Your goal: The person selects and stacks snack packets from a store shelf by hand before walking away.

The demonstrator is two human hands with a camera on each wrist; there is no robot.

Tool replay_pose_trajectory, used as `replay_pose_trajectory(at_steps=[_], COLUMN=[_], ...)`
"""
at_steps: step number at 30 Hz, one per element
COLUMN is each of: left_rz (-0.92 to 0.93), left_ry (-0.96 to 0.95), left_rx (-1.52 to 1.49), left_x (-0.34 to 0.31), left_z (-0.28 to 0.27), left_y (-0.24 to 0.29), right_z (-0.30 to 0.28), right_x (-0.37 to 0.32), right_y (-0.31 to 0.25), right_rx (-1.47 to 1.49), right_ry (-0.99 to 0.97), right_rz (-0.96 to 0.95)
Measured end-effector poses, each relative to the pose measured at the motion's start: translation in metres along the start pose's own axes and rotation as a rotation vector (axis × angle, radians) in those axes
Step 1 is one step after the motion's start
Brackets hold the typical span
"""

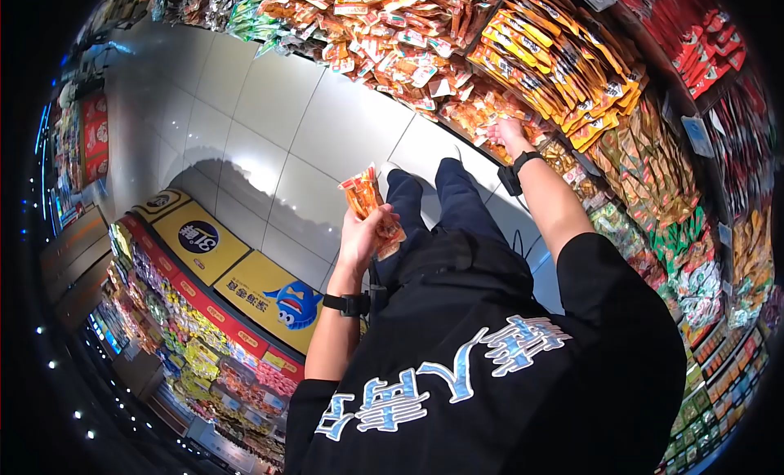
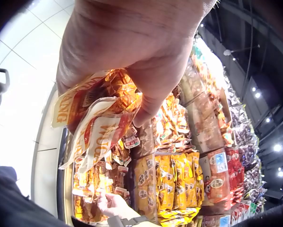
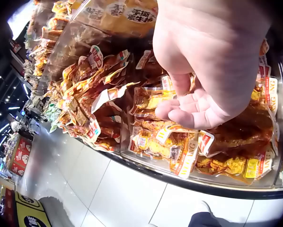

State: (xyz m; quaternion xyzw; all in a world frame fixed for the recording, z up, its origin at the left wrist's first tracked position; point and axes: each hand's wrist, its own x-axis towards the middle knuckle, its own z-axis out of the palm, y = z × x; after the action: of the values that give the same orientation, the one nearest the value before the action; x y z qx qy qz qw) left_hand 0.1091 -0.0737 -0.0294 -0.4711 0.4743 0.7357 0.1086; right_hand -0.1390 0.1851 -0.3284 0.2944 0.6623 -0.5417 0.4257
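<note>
My left hand (image 1: 360,238) grips a small bunch of clear, vacuum-sealed snack packets (image 1: 362,194) with orange-brown food inside, held up in front of my legs. Their white ends with orange lettering fan out below the thumb and fingers in the left wrist view. My right hand (image 3: 203,90) is reaching into a shelf bin, close over similar snack packets (image 3: 155,144) that lie flat there. Its fingers are loosely bent, fingertips right at the packets, and no packet shows between them and the thumb.
Yellow packets (image 1: 555,59) stand in rows beside the bin. More orange packets (image 1: 367,26) are heaped further along the same shelf. A clear divider (image 3: 125,109) separates the bins. Behind a pale tiled floor (image 1: 269,148), another candy display (image 1: 196,344) has yellow front panels (image 1: 273,295).
</note>
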Motion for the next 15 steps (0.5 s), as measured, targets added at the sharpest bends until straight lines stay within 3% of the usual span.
replay_pose_trajectory(at_steps=[3,4,7,8,9,11,13,15], left_rz=[-0.001,0.001,0.040,0.032,0.036,0.043,0.036,0.044], left_ry=[-0.048,-0.067,-0.128,-0.145,-0.145,-0.157,-0.188,-0.228], left_rx=[-0.046,-0.068,-0.090,-0.101,-0.109,-0.120,-0.098,-0.038], left_x=[0.001,0.001,-0.002,-0.002,-0.002,0.001,0.003,0.005], left_z=[0.000,-0.001,0.005,0.006,0.007,0.010,0.015,0.022], left_y=[0.001,0.002,0.009,0.011,0.010,0.009,0.009,0.013], right_z=[-0.002,-0.006,0.014,0.016,0.032,0.054,0.083,0.109], right_x=[-0.014,-0.004,-0.062,-0.037,-0.100,-0.157,-0.207,-0.249], right_y=[-0.003,0.000,-0.016,0.008,-0.021,-0.037,-0.043,-0.048], right_rx=[-0.153,-0.360,-0.629,-0.378,-0.215,-0.327,-0.178,-0.152], right_ry=[0.262,0.353,0.495,0.161,-0.177,-0.644,-0.973,-1.054], right_rz=[-0.054,-0.071,-0.481,-0.566,-0.420,-0.436,-0.404,-0.454])
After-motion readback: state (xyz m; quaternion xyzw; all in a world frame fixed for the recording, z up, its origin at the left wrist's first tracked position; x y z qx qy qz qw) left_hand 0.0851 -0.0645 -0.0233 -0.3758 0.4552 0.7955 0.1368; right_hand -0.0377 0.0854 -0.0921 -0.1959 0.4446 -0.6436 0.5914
